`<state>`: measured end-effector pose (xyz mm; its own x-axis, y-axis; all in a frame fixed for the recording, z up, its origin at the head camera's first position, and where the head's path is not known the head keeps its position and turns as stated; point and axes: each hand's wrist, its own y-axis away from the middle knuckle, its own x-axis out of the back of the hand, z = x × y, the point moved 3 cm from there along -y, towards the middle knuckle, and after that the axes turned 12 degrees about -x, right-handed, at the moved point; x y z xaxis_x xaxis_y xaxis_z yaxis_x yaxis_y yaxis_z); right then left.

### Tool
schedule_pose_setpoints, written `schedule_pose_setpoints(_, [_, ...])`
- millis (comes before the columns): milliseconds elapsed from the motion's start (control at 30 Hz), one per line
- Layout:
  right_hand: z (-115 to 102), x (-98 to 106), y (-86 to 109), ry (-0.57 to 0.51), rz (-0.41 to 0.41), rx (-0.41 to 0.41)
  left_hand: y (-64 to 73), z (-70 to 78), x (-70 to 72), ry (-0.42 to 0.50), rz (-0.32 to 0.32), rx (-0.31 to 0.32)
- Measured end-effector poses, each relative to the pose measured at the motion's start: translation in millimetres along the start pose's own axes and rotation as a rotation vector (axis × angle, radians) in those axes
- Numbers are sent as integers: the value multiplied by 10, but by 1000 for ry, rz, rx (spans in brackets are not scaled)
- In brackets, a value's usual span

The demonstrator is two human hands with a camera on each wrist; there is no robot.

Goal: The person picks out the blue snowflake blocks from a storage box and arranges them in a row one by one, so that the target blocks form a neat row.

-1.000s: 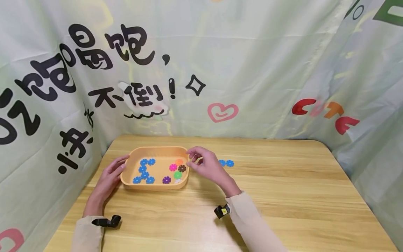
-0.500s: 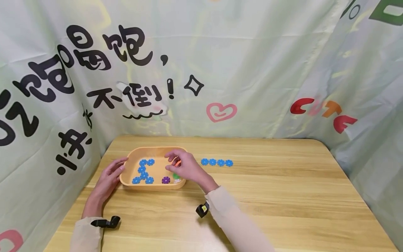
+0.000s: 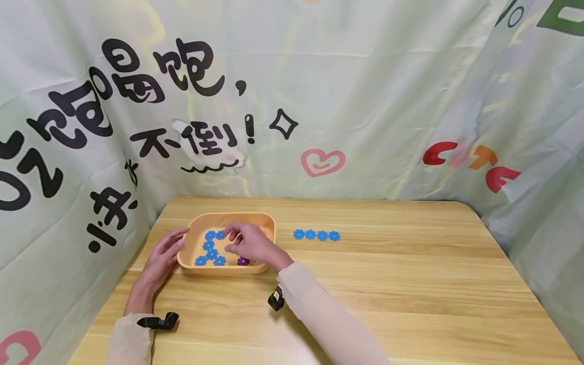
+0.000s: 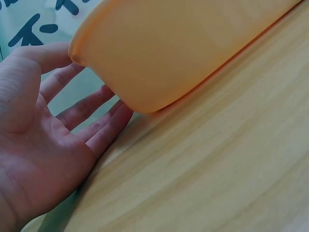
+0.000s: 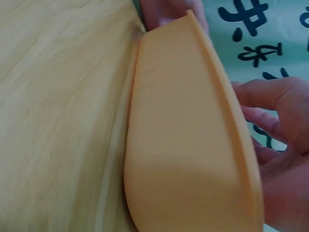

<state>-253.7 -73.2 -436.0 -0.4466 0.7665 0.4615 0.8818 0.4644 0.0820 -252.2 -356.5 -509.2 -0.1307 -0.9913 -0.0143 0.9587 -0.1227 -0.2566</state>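
Note:
My left hand [image 3: 159, 259] rests against the left end of the light-orange plastic tray [image 3: 223, 270]. In the left wrist view its fingers spread along the outer wall, with the thumb near the rim. Over the tray's inside hovers my right hand [image 3: 253, 243], fingers loosely bent, with no piece visible between them. Its fingertips are beside several blue notched, flower-shaped plastic discs [image 3: 209, 245] on the tray floor. A purple disc [image 3: 243, 261] lies below that hand. An orange disc [image 3: 264, 232] peeks out behind it; other pieces there are mostly hidden.
On the wooden table [image 3: 410, 284], right of the tray, several blue discs [image 3: 310, 234] lie in a straight row. A printed fabric curtain [image 3: 365, 101] hangs behind and at both sides. Black wrist cameras [image 3: 159, 321] sit at both cuffs.
My right hand has moved left from the tray's right rim, across the coloured discs, to the blue ones. The row on the table is now fully uncovered. My left hand stays at the tray.

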Motion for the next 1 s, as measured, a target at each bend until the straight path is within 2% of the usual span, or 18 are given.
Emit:
schedule_pose_setpoints(267, [58, -188, -162, 17, -76, -51, 15, -23, -1, -13, 13, 5])
schedule_pose_setpoints(367, [98, -255, -206, 55, -92, -74, 23, -18, -15, -22, 16, 15])
schedule_pose_setpoints(667, [132, -344, -293, 264, -77, -73, -5, -6, -19, -8, 14, 9])
schedule_pose_setpoints(1000, [150, -421, -326, 413, -79, -56, 1, -11, -11, -3, 25, 5])
